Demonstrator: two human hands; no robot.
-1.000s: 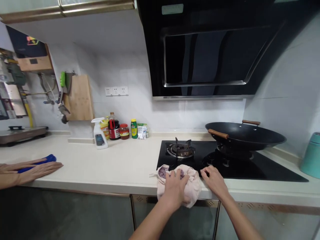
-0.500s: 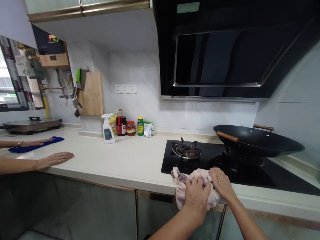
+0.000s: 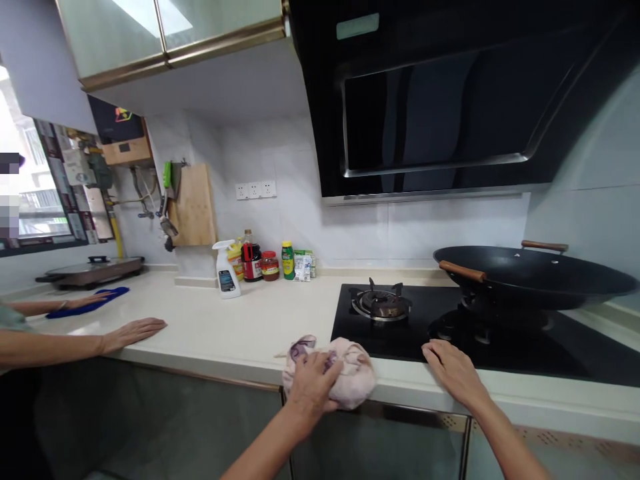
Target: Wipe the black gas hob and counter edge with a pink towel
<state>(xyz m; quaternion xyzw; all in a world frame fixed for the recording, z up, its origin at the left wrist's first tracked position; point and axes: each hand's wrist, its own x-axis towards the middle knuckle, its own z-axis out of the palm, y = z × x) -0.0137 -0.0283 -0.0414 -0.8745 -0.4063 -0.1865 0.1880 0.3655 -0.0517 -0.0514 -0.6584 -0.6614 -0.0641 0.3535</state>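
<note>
Bunched over the counter's front edge, left of the stove, is a pale pink and purple cloth (image 3: 353, 380). My left hand (image 3: 315, 383) grips it from above, fingers curled into the fabric. My right hand (image 3: 453, 370) holds nothing and rests with extended fingers on the front edge of the black gas stove (image 3: 415, 347). The white countertop (image 3: 240, 333) runs under the cloth and away to the left. A bare burner (image 3: 383, 303) lies behind and between my hands.
A big black wok (image 3: 530, 280) sits on the right burner. A spray bottle (image 3: 227, 270), a sauce jar (image 3: 270, 265) and other containers line the wall. At left, a co-worker's hand (image 3: 133, 332) lies on the counter, another on a blue cloth (image 3: 107, 295). A range hood (image 3: 430, 120) hangs above.
My left hand has moved left along the counter edge with the cloth. My right hand has come off the cloth and now rests on the stove's edge. The view has shifted slightly.
</note>
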